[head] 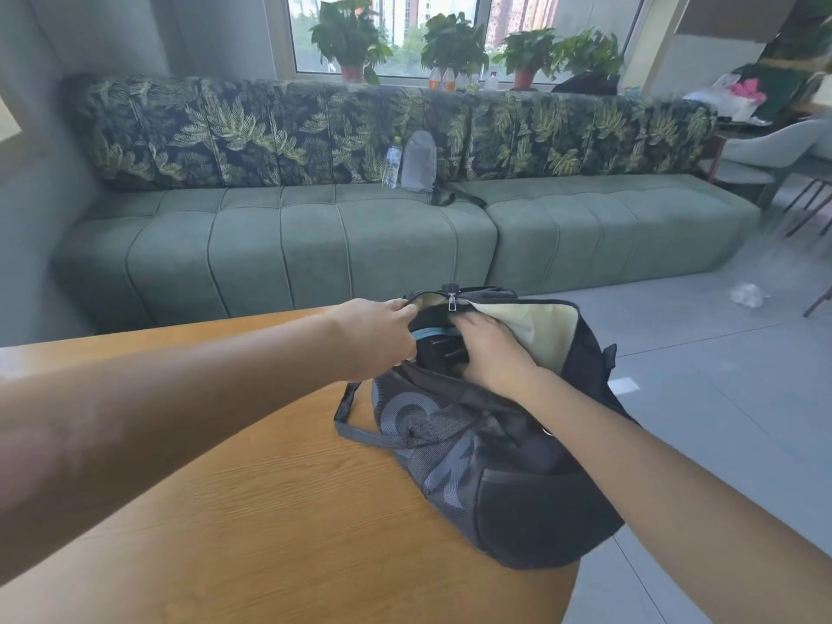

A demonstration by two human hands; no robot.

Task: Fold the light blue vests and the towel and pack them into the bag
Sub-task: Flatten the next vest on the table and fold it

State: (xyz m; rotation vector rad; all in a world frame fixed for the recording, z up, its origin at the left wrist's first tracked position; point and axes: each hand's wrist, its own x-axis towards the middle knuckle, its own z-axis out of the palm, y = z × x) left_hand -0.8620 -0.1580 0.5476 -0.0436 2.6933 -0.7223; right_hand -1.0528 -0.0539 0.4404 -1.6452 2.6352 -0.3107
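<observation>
One bag (508, 452) lies on the table (270, 511), at its right edge, its long axis running from near me away toward the sofa (360, 236), mouth at the far end. My left hand (373, 337) pinches the mouth's left rim, holding it up. My right hand (493, 349) lies flat, fingers straight, pressing down inside the opening directly ahead of it; it is the nearer hand to the contents. One pale cloth (535, 326), probably the towel, shows just right of my right fingers. One light blue strip (432, 333) shows inside. Vests: none countable.
</observation>
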